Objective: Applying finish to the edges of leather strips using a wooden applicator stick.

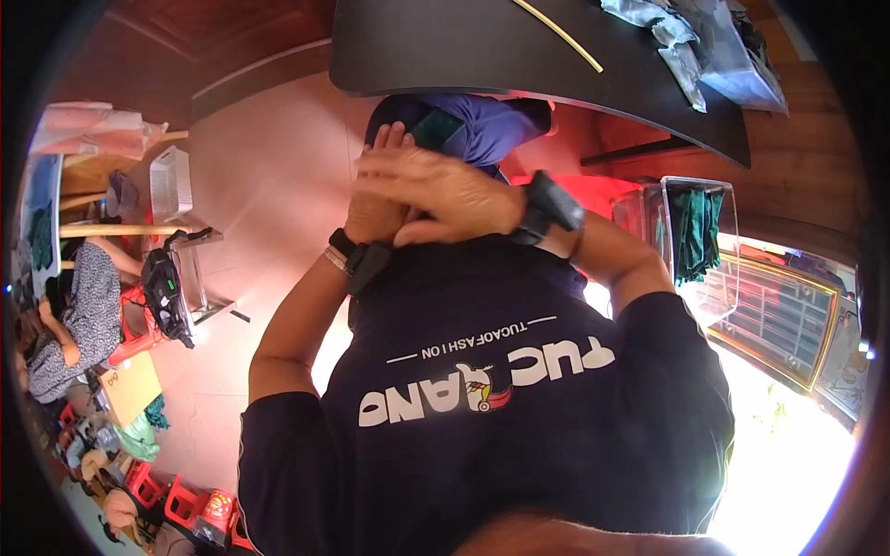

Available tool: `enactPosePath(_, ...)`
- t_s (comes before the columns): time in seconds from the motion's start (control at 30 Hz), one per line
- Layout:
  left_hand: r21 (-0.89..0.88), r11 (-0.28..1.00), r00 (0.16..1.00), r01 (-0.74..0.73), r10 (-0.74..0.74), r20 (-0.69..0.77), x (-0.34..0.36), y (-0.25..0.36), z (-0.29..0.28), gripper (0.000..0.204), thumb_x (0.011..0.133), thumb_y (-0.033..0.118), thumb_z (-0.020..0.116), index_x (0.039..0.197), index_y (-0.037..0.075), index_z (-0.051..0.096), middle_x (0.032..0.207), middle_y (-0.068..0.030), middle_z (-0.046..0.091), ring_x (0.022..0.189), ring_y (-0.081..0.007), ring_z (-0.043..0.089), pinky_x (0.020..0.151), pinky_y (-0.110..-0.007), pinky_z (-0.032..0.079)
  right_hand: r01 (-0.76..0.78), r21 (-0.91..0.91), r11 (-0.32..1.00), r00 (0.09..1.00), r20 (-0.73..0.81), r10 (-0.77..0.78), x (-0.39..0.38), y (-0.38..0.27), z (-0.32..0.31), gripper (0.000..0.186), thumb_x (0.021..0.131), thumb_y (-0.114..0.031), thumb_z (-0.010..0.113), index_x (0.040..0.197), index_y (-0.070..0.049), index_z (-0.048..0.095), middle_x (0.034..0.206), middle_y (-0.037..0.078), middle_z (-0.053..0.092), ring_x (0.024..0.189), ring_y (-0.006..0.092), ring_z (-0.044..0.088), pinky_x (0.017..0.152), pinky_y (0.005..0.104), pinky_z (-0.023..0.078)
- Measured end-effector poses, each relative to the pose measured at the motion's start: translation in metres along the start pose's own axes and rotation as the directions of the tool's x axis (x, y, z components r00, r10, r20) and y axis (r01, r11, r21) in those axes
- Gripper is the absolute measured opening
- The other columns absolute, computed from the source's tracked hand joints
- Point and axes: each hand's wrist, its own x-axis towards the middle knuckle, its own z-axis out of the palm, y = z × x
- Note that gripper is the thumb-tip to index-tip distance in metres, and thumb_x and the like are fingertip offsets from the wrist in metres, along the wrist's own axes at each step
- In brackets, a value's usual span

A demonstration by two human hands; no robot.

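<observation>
My right hand (pixel 454 193) lies across my left hand (pixel 378 211) in front of my waist, its fingers stretched out and slightly blurred. The fingertips of the left hand stick out above it, also straight; the rest of that hand is partly covered. Nothing shows in either hand. Just beyond them a flat dark green piece (pixel 438 128), perhaps cloth, rests on my lap. Each wrist wears a black band with a dark block-shaped device (pixel 553 202).
Ahead stands a dark table (pixel 445 46) with a thin yellowish strip (pixel 561 37) and silvery plastic packaging (pixel 681 46). Right of me, a clear bin (pixel 735 213) holds dark green cloth. At the left sits another person (pixel 82 287), near red stools (pixel 181 500) and a white basket (pixel 170 181).
</observation>
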Motion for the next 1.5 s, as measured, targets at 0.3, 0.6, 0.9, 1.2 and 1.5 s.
enactPosePath(0.3,0.04,0.998,0.976,0.038,-0.046,0.214,-0.017,-0.005,-0.017,0.07,0.084,0.029,0.051,0.138,-0.006,0.023,0.145,-0.0245,0.019,0.135,-0.0397,0.018,0.111,-0.049,0.016,0.005,-0.287,0.958,0.988,-0.149,-0.05,-0.003,0.053,0.056,0.077,0.079,-0.061,0.048,0.131,-0.005,0.043,0.139,0.012,0.039,0.131,0.0285,0.034,0.106,0.0439,0.026)
enactPosePath(0.6,-0.13,0.988,0.962,0.081,-0.043,0.269,-0.053,-0.009,-0.03,0.075,0.084,0.032,0.053,0.142,-0.001,0.017,0.147,-0.0227,0.015,0.136,-0.0389,0.017,0.109,-0.05,0.018,-0.16,-0.41,0.898,0.97,-0.236,0.065,-0.018,0.073,0.049,0.073,0.079,-0.053,0.053,0.134,-0.007,0.041,0.141,0.008,0.038,0.132,0.0247,0.033,0.106,0.0448,0.026)
enactPosePath(0.9,-0.638,0.544,0.811,0.546,-0.533,0.241,-0.102,-0.017,-0.065,0.046,0.093,0.03,0.038,0.124,-0.002,0.05,0.127,-0.0196,0.051,0.121,-0.0304,0.046,0.101,-0.036,0.034,-0.424,-0.208,0.881,0.858,-0.404,0.318,-0.068,0.137,0.017,0.054,0.095,-0.04,0.04,0.131,0.0,0.043,0.135,0.021,0.041,0.13,0.0322,0.034,0.106,0.0391,0.026)
enactPosePath(1.2,-0.761,0.333,0.711,0.557,-0.665,0.229,-0.057,-0.024,-0.07,0.033,0.092,0.023,0.045,0.107,-0.002,0.061,0.103,-0.0097,0.063,0.097,-0.0184,0.057,0.084,-0.03,0.042,-0.453,0.164,0.876,0.672,-0.583,0.457,-0.085,0.08,0.019,0.042,0.091,-0.039,0.051,0.105,-0.001,0.06,0.101,0.014,0.061,0.101,0.0284,0.056,0.088,0.0354,0.043)
enactPosePath(1.5,-0.668,0.491,0.807,0.559,-0.507,0.302,0.016,-0.025,-0.044,0.025,0.086,0.02,0.059,0.102,0.002,0.059,0.081,-0.0018,0.059,0.076,-0.0124,0.055,0.07,-0.026,0.043,-0.619,0.737,0.271,0.511,0.116,0.852,-0.045,0.051,0.019,0.046,0.081,-0.05,0.062,0.094,-0.007,0.062,0.078,0.003,0.061,0.071,0.0118,0.057,0.06,0.0256,0.046)
